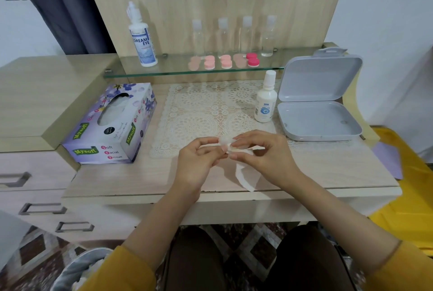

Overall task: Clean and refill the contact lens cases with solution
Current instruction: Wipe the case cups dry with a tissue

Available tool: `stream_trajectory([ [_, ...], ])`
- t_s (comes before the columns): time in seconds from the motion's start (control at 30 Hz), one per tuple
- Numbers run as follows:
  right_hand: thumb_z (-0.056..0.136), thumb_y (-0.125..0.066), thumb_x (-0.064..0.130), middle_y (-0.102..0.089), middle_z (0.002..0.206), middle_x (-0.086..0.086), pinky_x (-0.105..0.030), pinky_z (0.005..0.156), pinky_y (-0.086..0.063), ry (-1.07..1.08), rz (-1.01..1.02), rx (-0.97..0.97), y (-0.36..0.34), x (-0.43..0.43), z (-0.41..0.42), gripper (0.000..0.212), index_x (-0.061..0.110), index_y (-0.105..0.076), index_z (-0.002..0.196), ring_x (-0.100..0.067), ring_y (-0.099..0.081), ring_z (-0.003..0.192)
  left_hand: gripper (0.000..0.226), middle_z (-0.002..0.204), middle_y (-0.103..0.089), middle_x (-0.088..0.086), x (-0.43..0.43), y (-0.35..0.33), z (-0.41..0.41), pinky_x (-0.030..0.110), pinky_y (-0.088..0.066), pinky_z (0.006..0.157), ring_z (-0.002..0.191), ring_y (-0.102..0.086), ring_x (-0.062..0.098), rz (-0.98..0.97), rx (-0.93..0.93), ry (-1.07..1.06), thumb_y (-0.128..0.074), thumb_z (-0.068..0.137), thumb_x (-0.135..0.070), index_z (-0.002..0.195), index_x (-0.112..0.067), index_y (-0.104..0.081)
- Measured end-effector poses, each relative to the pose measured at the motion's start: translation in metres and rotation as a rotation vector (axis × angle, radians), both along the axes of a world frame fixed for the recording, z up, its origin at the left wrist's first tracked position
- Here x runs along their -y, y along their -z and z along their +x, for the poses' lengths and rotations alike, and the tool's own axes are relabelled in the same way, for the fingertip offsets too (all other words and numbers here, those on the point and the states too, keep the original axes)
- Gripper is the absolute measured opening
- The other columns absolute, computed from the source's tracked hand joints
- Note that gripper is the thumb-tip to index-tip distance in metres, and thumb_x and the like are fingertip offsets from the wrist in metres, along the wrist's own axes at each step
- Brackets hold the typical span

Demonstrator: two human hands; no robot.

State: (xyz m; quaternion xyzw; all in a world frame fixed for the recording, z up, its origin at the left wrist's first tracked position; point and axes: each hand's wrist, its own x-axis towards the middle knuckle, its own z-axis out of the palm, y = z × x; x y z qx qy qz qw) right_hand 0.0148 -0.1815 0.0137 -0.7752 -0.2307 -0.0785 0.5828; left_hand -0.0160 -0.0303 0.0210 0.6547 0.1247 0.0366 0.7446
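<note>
Seemingly mid-wipe: the left hand (199, 159) fingers (206, 144) pinched a small clear plastic lens case (225, 142), the right hand (264, 157) pinched white tissue (244, 173) against it; refilling probably needed the small white plastic bottle (265, 100) beyond.

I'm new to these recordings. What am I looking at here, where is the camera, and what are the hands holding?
There is no machine here: a person works with bare hands. The single picture comes from a camera worn on their head, looking down at a table. The left hand pinches a small clear piece, probably part of a lens case. The right hand pinches a tissue against it, and the tissue's end hangs down. On the table are a lace mat, a tissue box, a small white bottle and an open grey box. The glass shelf behind carries a large solution bottle, four clear bottles and a row of pink lens cases.
</note>
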Motion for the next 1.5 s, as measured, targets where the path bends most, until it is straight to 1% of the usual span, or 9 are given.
stream_trajectory([
  [0.17,0.08,-0.068,0.005,-0.066,0.087,0.01,-0.018,0.066,-0.053,0.074,0.025,-0.061,-0.005,0.007,0.004,0.02,0.025,-0.07,0.08,0.001,-0.059,0.074,0.016,0.08,-0.069,0.003,-0.006,0.004,-0.002,0.02,-0.054,0.073,0.073,-0.066,0.008,-0.023,0.058,0.006,-0.057,0.086,0.001,0.083,-0.012,-0.066],
  [0.37,0.083,-0.057,-0.011,-0.066,0.088,0.002,-0.025,0.073,-0.057,0.061,0.064,-0.103,-0.005,0.008,0.007,0.036,0.023,-0.069,0.081,-0.021,-0.066,0.075,0.01,0.081,-0.068,0.004,-0.008,0.003,-0.002,0.029,-0.054,0.081,0.08,-0.065,0.017,-0.048,0.03,0.011,-0.07,0.075,-0.006,0.084,-0.01,-0.068],
  [0.57,0.084,-0.055,-0.009,-0.065,0.083,0.002,-0.017,0.063,-0.053,0.064,0.049,-0.147,-0.01,0.009,0.005,0.038,0.028,-0.062,0.089,-0.014,-0.066,0.065,0.04,0.087,-0.063,0.001,-0.008,0.001,-0.004,0.022,-0.053,0.059,0.069,-0.064,0.007,0.057,0.052,0.073,-0.071,0.068,0.01,0.097,-0.015,-0.063],
  [0.67,0.082,-0.059,-0.008,-0.064,0.081,-0.001,-0.022,0.066,-0.056,0.076,0.029,-0.165,-0.01,0.011,0.006,0.032,0.023,-0.06,0.09,-0.023,-0.066,0.068,0.033,0.088,-0.068,0.005,-0.012,0.0,-0.004,0.017,-0.048,0.055,0.072,-0.064,0.006,0.083,0.059,0.147,-0.068,0.073,0.007,0.104,-0.006,-0.067],
  [0.9,0.081,-0.064,-0.004,-0.067,0.08,0.009,-0.018,0.067,-0.055,0.05,0.015,-0.188,-0.014,0.01,0.002,0.024,0.02,-0.068,0.086,-0.014,-0.068,0.066,0.008,0.074,-0.069,-0.003,-0.015,0.003,-0.004,0.02,-0.051,0.064,0.072,-0.064,0.008,0.192,0.104,0.185,-0.068,0.077,-0.003,0.08,-0.011,-0.067],
  [1.03,0.082,-0.062,-0.006,-0.066,0.073,0.004,-0.011,0.061,-0.05,0.046,0.013,-0.192,-0.016,0.01,0.002,0.023,0.011,-0.068,0.095,-0.004,-0.065,0.059,0.015,0.079,-0.066,0.0,-0.017,0.002,-0.005,0.02,-0.051,0.059,0.07,-0.061,0.009,0.277,0.159,0.166,-0.07,0.076,-0.003,0.082,-0.016,-0.065],
  [1.17,0.082,-0.062,-0.007,-0.067,0.069,-0.002,-0.02,0.067,-0.056,0.013,-0.008,-0.22,-0.014,0.011,0.0,0.021,0.007,-0.069,0.097,-0.01,-0.066,0.062,0.009,0.066,-0.062,-0.005,-0.016,0.001,-0.004,0.021,-0.046,0.058,0.065,-0.057,0.007,0.342,0.17,0.133,-0.074,0.072,-0.011,0.07,-0.014,-0.066],
  [1.27,0.08,-0.062,-0.008,-0.067,0.071,-0.004,-0.024,0.067,-0.057,-0.02,0.004,-0.225,-0.012,0.01,-0.004,0.023,0.008,-0.069,0.095,-0.01,-0.066,0.062,0.023,0.062,-0.056,0.001,-0.015,0.003,0.0,0.026,-0.042,0.059,0.062,-0.052,0.012,0.382,0.136,0.059,-0.079,0.067,-0.015,0.064,-0.001,-0.061],
  [1.5,0.079,-0.064,-0.006,-0.069,0.078,-0.004,-0.021,0.065,-0.055,-0.059,0.048,-0.236,-0.012,0.009,-0.006,0.022,0.008,-0.07,0.096,-0.012,-0.067,0.067,0.015,0.075,-0.071,0.001,-0.011,-0.002,-0.002,0.02,-0.051,0.055,0.067,-0.066,0.009,0.137,0.056,0.125,-0.073,0.072,-0.007,0.086,-0.013,-0.07],
])
